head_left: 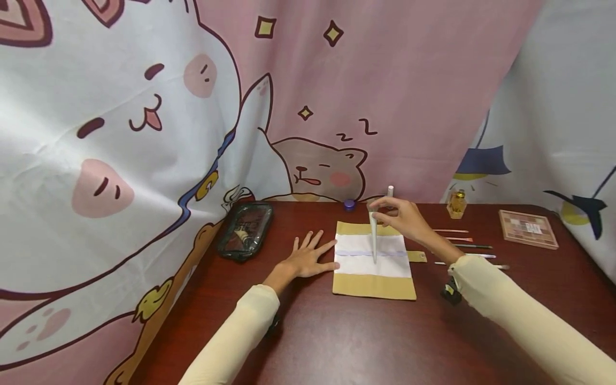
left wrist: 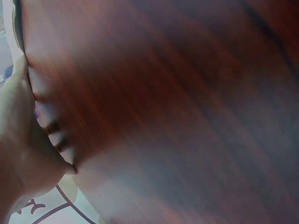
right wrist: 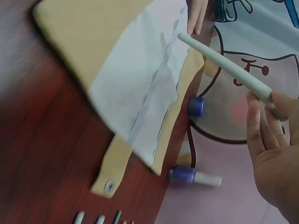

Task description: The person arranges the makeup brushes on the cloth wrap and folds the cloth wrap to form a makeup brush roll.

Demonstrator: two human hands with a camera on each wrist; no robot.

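Observation:
A tan pouch (head_left: 375, 286) with a white inner lining lies unfolded on the table, its snap strap (right wrist: 110, 175) sticking out to the right. Above it, my right hand (head_left: 403, 216) pinches a white makeup brush (right wrist: 224, 63) near the bristle end, so the handle points down over the lining. Whether the handle tip touches the pouch is hard to tell. Spread flat on the table at the pouch's left side, my left hand (head_left: 307, 259) has its thumb and a fingertip at the pouch edge. Only part of the left hand shows in its own wrist view.
Several brushes (head_left: 476, 246) lie in a row right of the pouch. Beyond them are a perfume bottle (head_left: 456, 205) and an eyeshadow palette (head_left: 528, 229). A blue-lidded jar (right wrist: 196, 107) and a purple bottle (right wrist: 183, 174) stand behind. A black-edged clear case (head_left: 245, 231) lies far left.

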